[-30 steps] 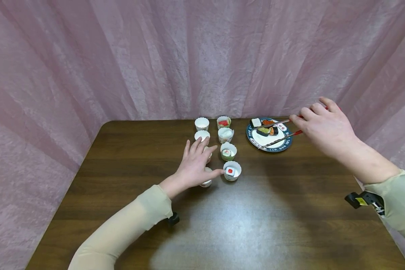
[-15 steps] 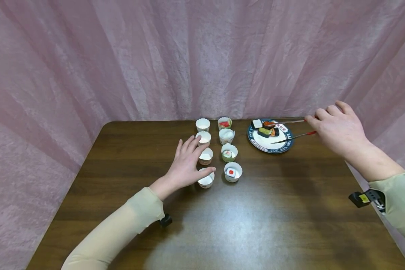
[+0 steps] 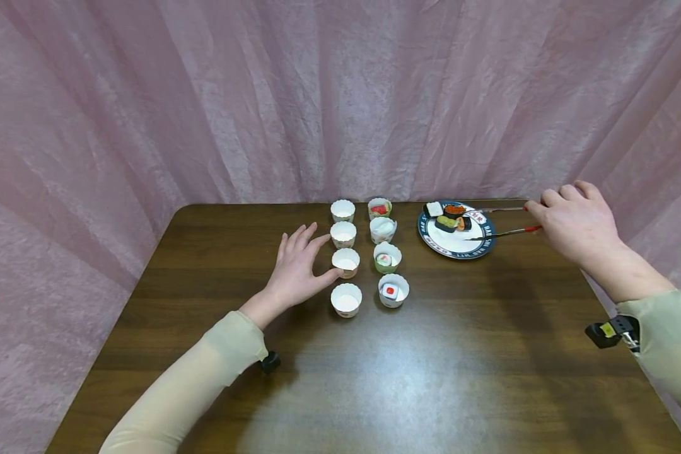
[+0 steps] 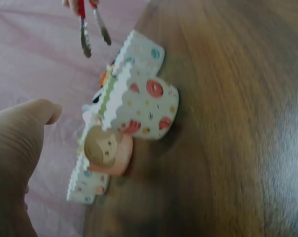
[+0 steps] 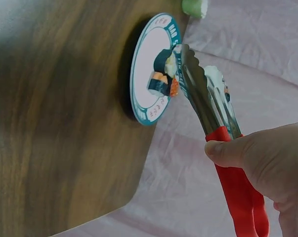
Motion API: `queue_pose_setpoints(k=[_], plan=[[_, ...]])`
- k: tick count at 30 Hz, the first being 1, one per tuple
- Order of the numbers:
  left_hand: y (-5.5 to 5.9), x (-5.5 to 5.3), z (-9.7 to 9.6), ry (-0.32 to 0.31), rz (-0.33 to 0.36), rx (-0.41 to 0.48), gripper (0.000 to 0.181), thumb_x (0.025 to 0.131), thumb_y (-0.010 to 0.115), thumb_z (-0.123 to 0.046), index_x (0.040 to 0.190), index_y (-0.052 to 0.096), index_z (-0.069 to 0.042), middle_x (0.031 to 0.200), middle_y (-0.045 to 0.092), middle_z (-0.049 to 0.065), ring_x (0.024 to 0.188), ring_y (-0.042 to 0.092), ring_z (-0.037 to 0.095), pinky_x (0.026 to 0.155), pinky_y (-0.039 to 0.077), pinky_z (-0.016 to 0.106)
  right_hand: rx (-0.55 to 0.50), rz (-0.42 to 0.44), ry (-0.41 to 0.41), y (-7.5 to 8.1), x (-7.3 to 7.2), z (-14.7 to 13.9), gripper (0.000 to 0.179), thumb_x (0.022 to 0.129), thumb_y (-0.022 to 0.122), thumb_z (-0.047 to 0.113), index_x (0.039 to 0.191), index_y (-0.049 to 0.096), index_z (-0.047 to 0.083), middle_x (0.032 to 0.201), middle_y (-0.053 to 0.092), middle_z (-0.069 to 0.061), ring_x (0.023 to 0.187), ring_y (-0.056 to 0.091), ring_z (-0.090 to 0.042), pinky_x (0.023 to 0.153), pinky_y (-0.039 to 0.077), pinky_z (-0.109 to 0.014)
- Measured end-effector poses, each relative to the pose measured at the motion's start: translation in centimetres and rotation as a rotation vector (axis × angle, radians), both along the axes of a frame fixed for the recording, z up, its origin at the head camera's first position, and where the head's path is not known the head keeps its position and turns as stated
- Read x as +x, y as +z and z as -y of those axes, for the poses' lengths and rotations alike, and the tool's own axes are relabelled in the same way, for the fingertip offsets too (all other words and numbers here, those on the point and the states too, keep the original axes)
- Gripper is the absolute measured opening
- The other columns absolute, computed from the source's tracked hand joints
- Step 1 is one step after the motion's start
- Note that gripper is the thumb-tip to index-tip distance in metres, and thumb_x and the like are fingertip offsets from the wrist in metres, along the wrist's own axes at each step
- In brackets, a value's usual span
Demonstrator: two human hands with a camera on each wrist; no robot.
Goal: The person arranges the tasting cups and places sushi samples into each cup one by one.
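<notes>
My right hand (image 3: 581, 224) grips red-handled metal tongs (image 3: 507, 233), whose spread tips overlap the plate (image 3: 448, 243) in the head view. Toy-like sushi sits there: a white-topped piece (image 3: 434, 209), an orange roe piece (image 3: 454, 210), a green-topped piece (image 3: 446, 222) and an orange-and-black one (image 3: 463, 223). In the right wrist view, the thumb (image 5: 225, 152) presses the tongs' red handle (image 5: 237, 195). My left hand (image 3: 296, 272) has its fingers spread beside the left column of paper baking cups, thumb tip close to the peach cup (image 3: 346, 263) with a printed face.
Cups stand in two columns on the wooden table (image 3: 221, 252). Those on the right hold sushi: a red-topped piece (image 3: 379, 209), a round roll (image 3: 383, 259) and a white piece with a red centre (image 3: 390, 291). A pink curtain (image 3: 295, 101) hangs behind the table.
My left hand has drawn back to the left, uncovering the left column of cups. My right hand has moved right, pulling the tongs partly back across the plate.
</notes>
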State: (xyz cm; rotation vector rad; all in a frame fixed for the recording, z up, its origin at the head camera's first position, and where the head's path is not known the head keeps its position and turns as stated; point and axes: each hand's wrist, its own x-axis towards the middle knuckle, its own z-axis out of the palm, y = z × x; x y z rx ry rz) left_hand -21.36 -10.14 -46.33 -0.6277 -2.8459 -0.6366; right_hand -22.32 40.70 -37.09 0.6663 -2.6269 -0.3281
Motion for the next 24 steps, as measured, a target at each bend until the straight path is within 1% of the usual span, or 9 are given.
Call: queue_pose_setpoints(k=[6, 10, 12, 15, 20, 24], plan=[[-0.5, -1.1, 1.0, 0.058, 0.059, 0.029, 0.078, 0.093, 0.065, -0.060, 0.153, 0.046, -0.014, 0.167, 0.021, 0.013, 0.155, 0.011, 0.035, 0.120, 0.000, 0.062, -0.017, 0.028, -0.015, -0.7, -0.7, 0.1, 0.043, 0.067, 0.090, 0.015, 0.104, 0.069, 0.004, 0.085, 0.058, -0.016, 0.091, 0.057, -0.044, 0.095, 0.036, -0.067], [-1.0, -2.3, 1.5, 0.093, 0.071, 0.054, 0.076, 0.094, 0.063, -0.060, 0.153, 0.046, -0.014, 0.166, 0.023, 0.015, 0.154, 0.012, 0.038, 0.120, 0.002, 0.064, 0.000, 0.085, -0.045, -0.8, -1.2, 0.7, 0.039, 0.072, 0.088, 0.018, 0.104, 0.070, 0.004, 0.088, 0.060, -0.016, 0.094, 0.057, -0.044, 0.095, 0.035, -0.066], [-1.3, -3.0, 1.6, 0.108, 0.073, 0.069, 0.074, 0.095, 0.063, -0.058, 0.153, 0.046, -0.014, 0.166, 0.023, 0.016, 0.153, 0.014, 0.040, 0.119, 0.003, 0.065, 0.013, 0.113, -0.058, -0.8, -1.4, 0.9, 0.038, 0.074, 0.087, 0.019, 0.105, 0.070, 0.004, 0.089, 0.060, -0.016, 0.095, 0.057, -0.044, 0.095, 0.035, -0.066], [-1.5, -4.1, 1.8, 0.138, 0.091, 0.085, 0.072, 0.096, 0.063, -0.054, 0.153, 0.046, -0.014, 0.166, 0.023, 0.017, 0.153, 0.013, 0.041, 0.119, 0.002, 0.066, 0.022, 0.127, -0.058, -0.8, -1.7, 1.3, 0.036, 0.075, 0.086, 0.020, 0.103, 0.070, 0.004, 0.089, 0.060, -0.015, 0.094, 0.057, -0.043, 0.094, 0.036, -0.064], [-1.9, -6.3, 2.1, 0.196, 0.122, 0.098, 0.067, 0.097, 0.064, -0.047, 0.153, 0.045, -0.015, 0.166, 0.023, 0.017, 0.153, 0.011, 0.040, 0.119, 0.001, 0.065, 0.041, 0.129, -0.046, -0.5, -2.2, 2.0, 0.030, 0.077, 0.085, 0.023, 0.094, 0.070, 0.004, 0.087, 0.060, -0.015, 0.093, 0.058, -0.043, 0.091, 0.037, -0.062], [-2.3, -7.9, 2.2, 0.234, 0.148, 0.098, 0.065, 0.097, 0.065, -0.044, 0.152, 0.046, -0.015, 0.165, 0.024, 0.018, 0.153, 0.011, 0.040, 0.119, 0.001, 0.065, 0.072, 0.152, -0.050, -0.3, -2.6, 2.6, 0.026, 0.079, 0.084, 0.024, 0.090, 0.070, 0.004, 0.086, 0.061, -0.015, 0.094, 0.059, -0.043, 0.091, 0.038, -0.062]])
